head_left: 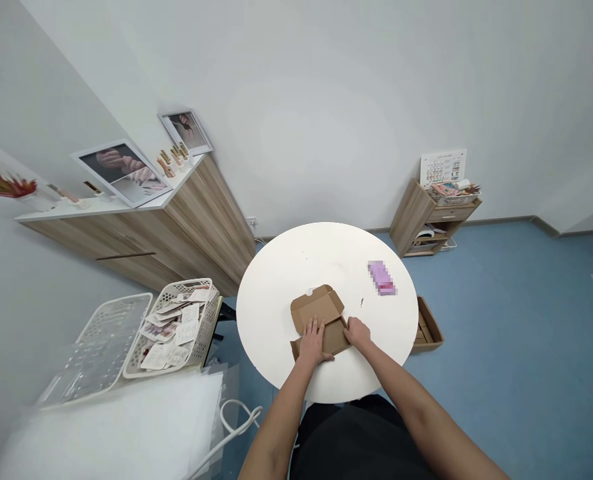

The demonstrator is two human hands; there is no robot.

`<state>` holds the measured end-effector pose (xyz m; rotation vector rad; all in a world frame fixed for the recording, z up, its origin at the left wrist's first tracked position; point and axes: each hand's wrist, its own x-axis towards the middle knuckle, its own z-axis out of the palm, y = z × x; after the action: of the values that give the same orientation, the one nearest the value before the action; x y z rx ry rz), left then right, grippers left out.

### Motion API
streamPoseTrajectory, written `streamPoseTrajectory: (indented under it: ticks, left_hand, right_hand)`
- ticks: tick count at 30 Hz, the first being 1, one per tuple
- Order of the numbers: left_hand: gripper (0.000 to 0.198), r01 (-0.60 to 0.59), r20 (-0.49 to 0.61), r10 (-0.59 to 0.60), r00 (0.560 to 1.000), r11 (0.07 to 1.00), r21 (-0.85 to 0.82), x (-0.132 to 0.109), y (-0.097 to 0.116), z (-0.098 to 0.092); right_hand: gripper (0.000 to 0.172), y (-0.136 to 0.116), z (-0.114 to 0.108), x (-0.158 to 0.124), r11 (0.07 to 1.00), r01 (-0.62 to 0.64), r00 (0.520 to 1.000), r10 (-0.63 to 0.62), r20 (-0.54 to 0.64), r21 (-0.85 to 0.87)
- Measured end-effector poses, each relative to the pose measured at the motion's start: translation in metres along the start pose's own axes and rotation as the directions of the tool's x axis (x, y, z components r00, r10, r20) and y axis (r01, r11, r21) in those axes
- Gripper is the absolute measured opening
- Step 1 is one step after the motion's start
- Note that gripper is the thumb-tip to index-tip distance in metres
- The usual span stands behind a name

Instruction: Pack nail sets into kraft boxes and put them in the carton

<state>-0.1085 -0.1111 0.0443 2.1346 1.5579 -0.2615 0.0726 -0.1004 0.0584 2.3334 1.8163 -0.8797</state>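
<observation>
A brown cardboard box (318,309), partly folded with its lid flap laid back, sits on the round white table (276,280). My left hand (312,341) lies on the box with its fingers spread, pressing near the left side of the base. At the right edge of the box, my right hand (357,332) is closed, its fingers gripping the cardboard side wall. Part of the box base is hidden under my left hand. To the right on the table is a purple item (382,278), blurred by pixels.
A brown open carton (429,327) with cardboard pieces stands on the floor at right. At left are a white basket (204,327) of packets and a clear-bagged tray (109,343). A wooden cabinet (211,220) and a small shelf unit (409,217) stand along the wall.
</observation>
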Motion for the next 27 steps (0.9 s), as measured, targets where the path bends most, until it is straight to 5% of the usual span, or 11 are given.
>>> streamPoseTrajectory:
  ticks: [4, 8, 13, 21, 24, 27]
  left_hand:
    - [0.130, -0.028, -0.004, 0.028, 1.000, 1.000, -0.008, 0.000, 0.001, -0.001]
    - [0.133, -0.113, 0.009, 0.113, 0.994, 0.993, -0.018, 0.001, 0.013, 0.004]
    - [0.132, -0.221, -0.008, 0.221, 0.975, 0.974, -0.042, 0.006, 0.040, 0.017]
    - [0.105, -0.152, -0.134, 0.152, 0.979, 0.988, 0.005, 0.015, 0.078, 0.021]
    - [0.082, -0.077, -0.313, 0.046, 0.948, 0.993, -0.087, 0.002, 0.082, 0.024]
    - [0.050, 0.101, -0.478, -0.258, 0.840, 0.939, -0.328, -0.018, 0.073, 0.028]
  right_hand:
    - [0.044, 0.008, -0.012, -0.007, 0.938, 0.344, 0.927, -0.347, -0.141, -0.049]
    - [0.094, 0.019, -0.014, -0.009, 0.771, 0.625, 0.780, -0.618, 0.093, -0.123]
    - [0.120, 0.041, -0.002, -0.002, 0.821, 0.554, 0.815, -0.502, 0.289, -0.137]
    - [0.123, 0.071, -0.016, 0.015, 0.886, 0.417, 0.892, -0.355, 0.279, -0.205]
    - [0.121, 0.072, -0.023, 0.016, 0.891, 0.398, 0.903, -0.338, 0.267, -0.218]
    - [0.120, 0.070, -0.024, 0.012, 0.894, 0.388, 0.909, -0.329, 0.258, -0.226]
